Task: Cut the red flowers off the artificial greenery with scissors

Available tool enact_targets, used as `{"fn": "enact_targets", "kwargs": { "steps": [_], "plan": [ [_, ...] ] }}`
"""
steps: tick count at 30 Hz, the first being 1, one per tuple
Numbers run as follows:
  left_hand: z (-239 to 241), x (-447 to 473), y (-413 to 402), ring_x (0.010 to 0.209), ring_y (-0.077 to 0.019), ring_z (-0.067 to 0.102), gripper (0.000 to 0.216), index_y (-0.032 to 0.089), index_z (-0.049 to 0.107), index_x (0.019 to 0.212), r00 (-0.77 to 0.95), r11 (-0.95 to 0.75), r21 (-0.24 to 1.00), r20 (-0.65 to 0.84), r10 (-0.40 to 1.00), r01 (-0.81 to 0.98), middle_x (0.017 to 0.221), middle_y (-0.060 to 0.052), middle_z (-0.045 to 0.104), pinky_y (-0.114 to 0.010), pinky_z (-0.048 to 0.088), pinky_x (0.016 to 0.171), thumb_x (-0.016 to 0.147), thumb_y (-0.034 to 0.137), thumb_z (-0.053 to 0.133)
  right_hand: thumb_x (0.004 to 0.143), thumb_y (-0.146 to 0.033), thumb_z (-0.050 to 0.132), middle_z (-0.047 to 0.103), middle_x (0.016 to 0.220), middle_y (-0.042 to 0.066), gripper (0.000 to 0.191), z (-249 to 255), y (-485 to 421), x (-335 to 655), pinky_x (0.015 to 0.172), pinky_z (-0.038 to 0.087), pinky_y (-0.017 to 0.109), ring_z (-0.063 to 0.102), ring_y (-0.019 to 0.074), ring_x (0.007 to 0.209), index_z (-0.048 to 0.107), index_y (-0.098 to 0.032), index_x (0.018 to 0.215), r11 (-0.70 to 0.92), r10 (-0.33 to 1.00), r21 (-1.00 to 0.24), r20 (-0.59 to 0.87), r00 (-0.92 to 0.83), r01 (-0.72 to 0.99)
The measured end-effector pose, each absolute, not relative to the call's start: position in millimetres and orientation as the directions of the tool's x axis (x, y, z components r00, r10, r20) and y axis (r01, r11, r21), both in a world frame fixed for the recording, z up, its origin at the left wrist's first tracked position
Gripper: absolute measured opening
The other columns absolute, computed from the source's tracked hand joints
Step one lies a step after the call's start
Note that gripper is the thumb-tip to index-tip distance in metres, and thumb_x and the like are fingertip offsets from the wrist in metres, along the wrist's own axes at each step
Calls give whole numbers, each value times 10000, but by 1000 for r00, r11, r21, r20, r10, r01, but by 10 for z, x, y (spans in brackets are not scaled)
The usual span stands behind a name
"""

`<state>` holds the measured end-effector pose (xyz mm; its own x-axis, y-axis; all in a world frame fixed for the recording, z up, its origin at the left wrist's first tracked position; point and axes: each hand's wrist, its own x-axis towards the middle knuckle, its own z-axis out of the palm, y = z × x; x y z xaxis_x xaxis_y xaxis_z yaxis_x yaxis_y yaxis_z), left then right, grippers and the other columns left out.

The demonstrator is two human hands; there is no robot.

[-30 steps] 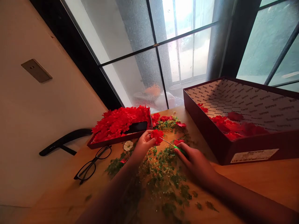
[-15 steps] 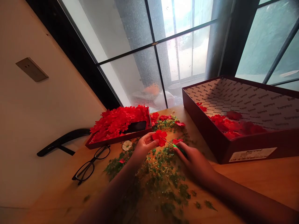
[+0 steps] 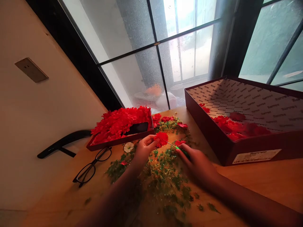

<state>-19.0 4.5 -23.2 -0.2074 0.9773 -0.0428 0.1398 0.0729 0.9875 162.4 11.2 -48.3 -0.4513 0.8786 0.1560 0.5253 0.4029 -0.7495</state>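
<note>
In the head view, a red artificial flower (image 3: 161, 139) is held between the thumb and fingertips (image 3: 151, 140) of the left hand (image 3: 145, 149), its bloom standing just beyond them. The fingers are curled and closed on the flower's base, not released. Green-handled snips (image 3: 182, 152) are clasped in the right hand (image 3: 196, 167), with the fingers bent closely around the handle. The thin metal tip is directed toward the flower and ends at or just beside its edge; whether they touch cannot be told.

Green trimmings (image 3: 165, 179) are scattered beneath both hands across the wooden table (image 3: 248, 179). A small white flower (image 3: 128, 147) lies just beyond the left hand, and a few red blooms lie beyond the snips. To the left, a shallow dark red box (image 3: 118, 142) is heaped with red flowers, with a black phone (image 3: 137, 127) resting on them. Black-framed glasses (image 3: 91, 167) lie folded open nearby. To the right, red petals are spread inside a large printed box (image 3: 208, 138).
</note>
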Motion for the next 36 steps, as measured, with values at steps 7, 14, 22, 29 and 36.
{"fn": "enact_targets", "kwargs": {
  "steps": [7,14,22,29,36],
  "plan": [
    [-174,-112,8,897,-217,563,273,127,570,849,-223,26,960,38,974,279,896,-72,633,-331,438,791,657,321,572,842,-384,266,610,817,43,284,-512,113,1621,612,380,233,574,178,770,491,-224,908,428,871,-717,165,-462,551],
    [-182,-83,-21,884,-208,580,246,134,580,851,-225,-29,933,117,967,358,896,-64,644,-321,457,790,678,306,551,847,-387,253,614,809,47,300,-504,109,1619,584,371,231,579,186,754,495,-221,905,429,876,-696,163,-455,576],
    [-167,-42,-59,867,-179,587,230,160,582,868,-181,-90,904,180,967,418,897,-47,641,-283,456,780,693,303,542,845,-390,257,606,825,34,278,-481,115,1624,593,372,233,570,177,744,480,-229,887,389,885,-732,129,-447,559],
    [-179,-70,-60,878,-187,581,208,155,597,846,-143,-96,924,159,977,371,912,-57,637,-300,446,793,715,296,518,839,-379,264,603,775,40,285,-497,123,1625,585,369,230,566,172,710,494,-212,856,399,882,-731,141,-450,553],
    [-176,28,-105,881,-190,576,246,157,605,883,-62,-79,918,111,992,388,931,-59,633,-299,450,794,700,307,539,832,-381,284,608,847,46,280,-511,150,1619,645,389,256,568,182,764,498,-225,923,368,885,-788,134,-446,494]
  ]
}}
